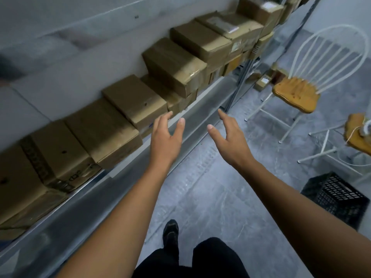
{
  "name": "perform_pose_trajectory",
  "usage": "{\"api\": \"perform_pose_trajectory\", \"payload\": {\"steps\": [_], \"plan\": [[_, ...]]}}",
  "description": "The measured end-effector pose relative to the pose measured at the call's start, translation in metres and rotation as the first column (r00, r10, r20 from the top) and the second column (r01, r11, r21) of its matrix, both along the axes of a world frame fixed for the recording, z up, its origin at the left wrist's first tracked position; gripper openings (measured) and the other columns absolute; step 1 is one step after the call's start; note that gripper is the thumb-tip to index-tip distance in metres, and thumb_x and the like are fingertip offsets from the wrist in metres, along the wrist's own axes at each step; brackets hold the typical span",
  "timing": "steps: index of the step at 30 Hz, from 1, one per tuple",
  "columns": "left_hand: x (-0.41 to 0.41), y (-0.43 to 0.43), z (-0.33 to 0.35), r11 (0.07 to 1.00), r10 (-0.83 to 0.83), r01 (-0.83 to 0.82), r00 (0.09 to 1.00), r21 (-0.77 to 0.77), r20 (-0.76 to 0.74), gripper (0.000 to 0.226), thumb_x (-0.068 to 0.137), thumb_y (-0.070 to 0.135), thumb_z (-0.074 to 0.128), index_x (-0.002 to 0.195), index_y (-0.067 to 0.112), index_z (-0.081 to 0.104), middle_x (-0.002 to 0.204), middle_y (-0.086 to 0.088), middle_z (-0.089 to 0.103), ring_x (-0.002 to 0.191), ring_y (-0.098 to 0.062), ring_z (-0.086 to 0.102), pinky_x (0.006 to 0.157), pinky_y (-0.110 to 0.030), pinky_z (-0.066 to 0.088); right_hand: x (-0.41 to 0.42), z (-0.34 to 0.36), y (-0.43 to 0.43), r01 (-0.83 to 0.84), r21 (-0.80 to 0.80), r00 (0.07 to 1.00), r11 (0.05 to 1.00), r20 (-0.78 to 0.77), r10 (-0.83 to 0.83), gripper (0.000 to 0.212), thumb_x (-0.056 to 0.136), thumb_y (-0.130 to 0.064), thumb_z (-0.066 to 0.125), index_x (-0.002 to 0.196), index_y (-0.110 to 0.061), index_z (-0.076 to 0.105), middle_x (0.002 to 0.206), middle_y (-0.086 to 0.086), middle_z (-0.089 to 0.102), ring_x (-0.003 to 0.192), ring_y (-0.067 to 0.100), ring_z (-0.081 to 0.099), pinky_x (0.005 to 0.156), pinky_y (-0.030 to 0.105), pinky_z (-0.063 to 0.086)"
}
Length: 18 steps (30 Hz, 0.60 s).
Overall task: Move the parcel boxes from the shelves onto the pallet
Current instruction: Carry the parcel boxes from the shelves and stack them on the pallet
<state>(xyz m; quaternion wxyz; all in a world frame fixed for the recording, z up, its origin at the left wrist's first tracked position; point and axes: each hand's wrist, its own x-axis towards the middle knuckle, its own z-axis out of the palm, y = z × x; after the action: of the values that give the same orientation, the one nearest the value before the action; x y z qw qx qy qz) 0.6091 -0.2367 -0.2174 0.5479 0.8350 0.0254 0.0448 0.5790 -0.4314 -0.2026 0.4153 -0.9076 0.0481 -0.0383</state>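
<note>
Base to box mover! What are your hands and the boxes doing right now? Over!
Both open and empty: left hand, right hand, held out toward the shelf. Row of parcel boxes on it, none gripped. Nothing in the way.

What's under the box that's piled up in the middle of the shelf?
Another brown box lies under the top box. Only its left part and front show; the rest is covered.

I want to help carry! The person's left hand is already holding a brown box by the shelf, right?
No. The head view shows the left hand open and holding nothing, just close to a brown box by the shelf.
</note>
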Motion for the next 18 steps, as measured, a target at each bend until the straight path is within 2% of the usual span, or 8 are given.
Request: {"api": "perform_pose_trajectory", "payload": {"steps": [3, 5, 6, 8, 10, 14, 18], "plan": [[0.038, -0.016, 0.003, 0.999, 0.040, -0.040, 0.999, -0.011, -0.010, 0.051, 0.102, 0.055, 0.055, 0.146, 0.029, 0.052, 0.150, 0.009, 0.047, 0.122, 0.006, 0.044, 0.087, -0.002, 0.028, 0.045, 0.006, -0.011, -0.011, 0.037, 1.000, 0.999, 0.025, 0.010, 0.076, 0.100, -0.066, 0.048, 0.164, -0.029, 0.030, 0.166, -0.003, 0.036, 0.154, 0.014, 0.032, 0.120, 0.032, 0.029], [0.064, -0.025, 0.002, 0.998, 0.063, -0.064, 0.998, -0.022, -0.021, 0.053, 0.102, 0.054, 0.055, 0.150, 0.032, 0.049, 0.153, 0.008, 0.044, 0.119, 0.013, 0.037, 0.087, 0.002, 0.025, 0.077, 0.007, -0.018, -0.021, 0.049, 0.999, 0.999, 0.041, 0.019, 0.077, 0.100, -0.067, 0.048, 0.164, -0.027, 0.031, 0.165, -0.004, 0.037, 0.152, 0.011, 0.033, 0.115, 0.027, 0.028], [0.076, -0.030, 0.001, 0.997, 0.069, -0.070, 0.997, -0.028, -0.019, 0.055, 0.102, 0.055, 0.054, 0.152, 0.035, 0.046, 0.156, 0.007, 0.042, 0.124, 0.010, 0.037, 0.094, -0.002, 0.027, 0.093, 0.007, -0.021, -0.025, 0.067, 0.999, 0.997, 0.044, 0.022, 0.079, 0.098, -0.068, 0.047, 0.164, -0.027, 0.032, 0.164, -0.004, 0.037, 0.151, 0.009, 0.033, 0.113, 0.024, 0.027], [0.102, -0.041, -0.002, 0.996, 0.080, -0.080, 0.997, -0.026, -0.007, 0.058, 0.101, 0.058, 0.052, 0.156, 0.042, 0.040, 0.162, 0.006, 0.036, 0.141, -0.003, 0.038, 0.107, -0.021, 0.029, 0.123, 0.004, -0.027, -0.051, 0.111, 0.998, 0.992, 0.043, 0.047, 0.082, 0.096, -0.071, 0.046, 0.163, -0.028, 0.032, 0.165, -0.005, 0.036, 0.151, 0.008, 0.032, 0.113, 0.024, 0.026], [0.129, -0.054, -0.005, 0.995, 0.101, -0.101, 0.995, 0.008, -0.017, 0.060, 0.100, 0.061, 0.050, 0.157, 0.047, 0.035, 0.166, 0.004, 0.031, 0.150, -0.012, 0.033, 0.109, -0.027, 0.026, 0.152, -0.001, -0.034, -0.099, 0.128, 0.995, 0.987, 0.033, 0.096, 0.080, 0.097, -0.070, 0.046, 0.163, -0.029, 0.031, 0.166, -0.005, 0.034, 0.152, 0.010, 0.031, 0.115, 0.027, 0.026], [0.170, -0.075, -0.013, 0.978, 0.209, -0.205, 0.970, 0.046, -0.122, 0.058, 0.103, 0.059, 0.047, 0.158, 0.047, 0.032, 0.168, -0.004, 0.029, 0.151, -0.023, 0.035, 0.107, -0.026, 0.026, 0.198, -0.008, -0.049, -0.192, 0.163, 0.981, 0.968, 0.011, 0.192, 0.076, 0.100, -0.065, 0.048, 0.164, -0.028, 0.030, 0.167, -0.006, 0.032, 0.153, 0.008, 0.030, 0.116, 0.026, 0.025], [0.184, -0.089, -0.021, 0.943, 0.331, -0.328, 0.940, 0.051, -0.078, 0.049, 0.107, 0.050, 0.049, 0.153, 0.034, 0.044, 0.159, 0.000, 0.046, 0.144, -0.018, 0.043, 0.104, -0.020, 0.027, 0.233, -0.012, -0.059, -0.257, 0.196, 0.965, 0.946, 0.006, 0.261, 0.071, 0.104, -0.057, 0.051, 0.164, -0.025, 0.030, 0.166, -0.005, 0.033, 0.148, 0.002, 0.031, 0.107, 0.010, 0.024]]}}
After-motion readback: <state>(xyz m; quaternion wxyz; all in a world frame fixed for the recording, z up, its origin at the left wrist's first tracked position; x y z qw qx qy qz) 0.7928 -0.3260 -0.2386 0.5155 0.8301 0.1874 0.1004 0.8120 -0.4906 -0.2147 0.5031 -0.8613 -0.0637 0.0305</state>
